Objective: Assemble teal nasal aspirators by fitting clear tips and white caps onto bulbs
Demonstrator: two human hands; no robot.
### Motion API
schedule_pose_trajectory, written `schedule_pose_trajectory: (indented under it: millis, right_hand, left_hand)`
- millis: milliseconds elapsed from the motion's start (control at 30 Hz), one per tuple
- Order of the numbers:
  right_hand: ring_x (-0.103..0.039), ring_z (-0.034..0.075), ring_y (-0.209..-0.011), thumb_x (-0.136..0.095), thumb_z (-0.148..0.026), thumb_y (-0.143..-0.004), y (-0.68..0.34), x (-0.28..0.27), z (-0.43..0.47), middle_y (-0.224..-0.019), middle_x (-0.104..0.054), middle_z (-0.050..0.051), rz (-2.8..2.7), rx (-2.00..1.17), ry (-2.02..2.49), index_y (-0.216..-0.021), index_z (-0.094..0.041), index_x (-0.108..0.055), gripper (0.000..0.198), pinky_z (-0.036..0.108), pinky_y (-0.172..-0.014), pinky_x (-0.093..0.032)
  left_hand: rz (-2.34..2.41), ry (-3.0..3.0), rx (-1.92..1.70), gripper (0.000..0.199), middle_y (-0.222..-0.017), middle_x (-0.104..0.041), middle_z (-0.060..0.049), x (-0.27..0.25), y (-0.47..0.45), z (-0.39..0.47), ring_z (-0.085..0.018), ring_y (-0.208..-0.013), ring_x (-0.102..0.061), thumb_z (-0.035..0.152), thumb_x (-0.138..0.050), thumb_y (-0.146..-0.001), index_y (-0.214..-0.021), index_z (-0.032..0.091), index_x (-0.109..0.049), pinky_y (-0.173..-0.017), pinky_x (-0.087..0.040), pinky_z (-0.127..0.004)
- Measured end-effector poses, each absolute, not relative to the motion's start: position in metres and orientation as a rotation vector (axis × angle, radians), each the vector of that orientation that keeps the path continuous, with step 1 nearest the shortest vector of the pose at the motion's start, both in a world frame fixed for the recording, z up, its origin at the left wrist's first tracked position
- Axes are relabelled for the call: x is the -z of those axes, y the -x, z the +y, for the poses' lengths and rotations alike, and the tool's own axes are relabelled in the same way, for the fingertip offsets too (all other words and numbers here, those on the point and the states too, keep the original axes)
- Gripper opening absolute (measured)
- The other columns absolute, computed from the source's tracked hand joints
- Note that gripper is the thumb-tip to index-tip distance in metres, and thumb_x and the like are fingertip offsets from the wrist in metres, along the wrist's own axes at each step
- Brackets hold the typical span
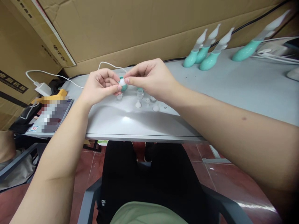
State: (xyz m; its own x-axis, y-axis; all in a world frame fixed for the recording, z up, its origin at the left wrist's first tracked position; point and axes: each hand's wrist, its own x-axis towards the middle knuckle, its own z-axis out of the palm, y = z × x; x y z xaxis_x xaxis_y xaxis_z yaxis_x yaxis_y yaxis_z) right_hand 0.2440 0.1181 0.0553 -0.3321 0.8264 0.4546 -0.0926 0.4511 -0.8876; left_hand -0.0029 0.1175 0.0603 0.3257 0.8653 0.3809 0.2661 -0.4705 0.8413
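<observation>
Between the fingertips of my left hand [100, 85] and my right hand [151, 79] is a small white cone-shaped piece [122, 82]. Both hands pinch it just above the table. Directly behind it a teal rubber bulb [124, 88] shows in part; my fingers cover the rest. A clear plastic piece [119, 96] lies below my left fingertips. Near my right hand are a clear cylinder [140, 93], a white funnel-shaped tip [138, 104], a tiny clear part [147, 101] and a rounded white piece [156, 108].
Several assembled teal bulb aspirators [211, 59] stand or lean at the back right of the grey table [245, 90]. White cables [275, 56] lie beyond them. At left are a charger [43, 89], a yellow object [62, 94] and a flat dark device [63, 113]. Cardboard [140, 28] backs the table.
</observation>
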Motion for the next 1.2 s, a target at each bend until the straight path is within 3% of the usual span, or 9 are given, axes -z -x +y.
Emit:
schedule_pose_trajectory:
  millis: [67,133,333,600,800,1067,1200]
  right_hand:
    - [-0.083,0.025,-0.104,-0.092,-0.004,-0.099,-0.244,-0.056,0.116,-0.102,-0.089,0.003,-1.629,-1.076,0.670,-0.092,-0.026,-0.092,0.023,0.038,-0.102,-0.070]
    - [-0.084,0.026,-0.106,-0.091,-0.005,-0.099,-0.243,-0.056,0.116,-0.104,-0.090,0.003,-1.627,-1.074,0.684,-0.093,-0.027,-0.092,0.023,0.039,-0.104,-0.070]
    - [-0.082,0.027,-0.102,-0.091,-0.010,-0.097,-0.242,-0.053,0.120,-0.099,-0.088,0.003,-1.637,-1.063,0.699,-0.092,-0.027,-0.089,0.018,0.041,-0.100,-0.070]
    - [-0.081,0.025,-0.101,-0.093,-0.007,-0.096,-0.243,-0.054,0.119,-0.099,-0.087,0.001,-1.611,-1.172,0.652,-0.091,-0.028,-0.090,0.021,0.039,-0.103,-0.068]
    - [-0.081,0.026,-0.102,-0.096,-0.005,-0.092,-0.245,-0.060,0.117,-0.099,-0.088,0.004,-1.602,-1.250,0.671,-0.085,-0.027,-0.090,0.024,0.040,-0.104,-0.070]
    - [-0.079,0.021,-0.090,-0.101,0.000,-0.090,-0.249,-0.063,0.121,-0.090,-0.085,0.006,-1.599,-1.360,0.653,-0.082,-0.022,-0.091,0.025,0.034,-0.093,-0.066]
    - [-0.077,0.021,-0.091,-0.108,-0.006,-0.089,-0.252,-0.062,0.125,-0.091,-0.085,0.005,-1.633,-1.384,0.666,-0.084,-0.022,-0.093,0.022,0.031,-0.087,-0.065]
  left_hand:
    - [0.989,-1.913,-1.129,0.074,-0.085,-0.086,-0.004,-0.060,0.003,0.118,-0.011,-0.074,-0.084,0.069,-0.109,-0.074,-0.117,0.015,-0.084,-0.075,-0.076,-0.024]
    - [0.981,-1.930,-1.099,0.075,-0.088,-0.088,-0.006,-0.059,0.003,0.118,-0.011,-0.075,-0.085,0.071,-0.107,-0.077,-0.122,0.014,-0.086,-0.078,-0.078,-0.025]
    - [0.991,-1.971,-1.039,0.078,-0.084,-0.087,-0.006,-0.059,0.003,0.119,-0.011,-0.074,-0.084,0.075,-0.104,-0.078,-0.121,0.013,-0.088,-0.077,-0.077,-0.024]
    - [1.016,-2.005,-1.045,0.075,-0.082,-0.085,-0.007,-0.060,0.001,0.115,-0.013,-0.074,-0.084,0.072,-0.103,-0.081,-0.123,0.012,-0.088,-0.077,-0.077,-0.026]
    - [1.006,-2.016,-1.049,0.081,-0.083,-0.085,-0.007,-0.060,0.002,0.114,-0.013,-0.075,-0.084,0.081,-0.101,-0.080,-0.122,0.013,-0.089,-0.078,-0.078,-0.028]
    - [0.989,-2.025,-1.010,0.079,-0.081,-0.084,-0.006,-0.061,0.003,0.114,-0.013,-0.075,-0.084,0.082,-0.102,-0.078,-0.117,0.015,-0.088,-0.077,-0.077,-0.027]
    - [0.965,-2.011,-1.014,0.078,-0.079,-0.084,-0.006,-0.062,0.002,0.112,-0.011,-0.073,-0.083,0.082,-0.103,-0.077,-0.111,0.014,-0.087,-0.074,-0.074,-0.024]
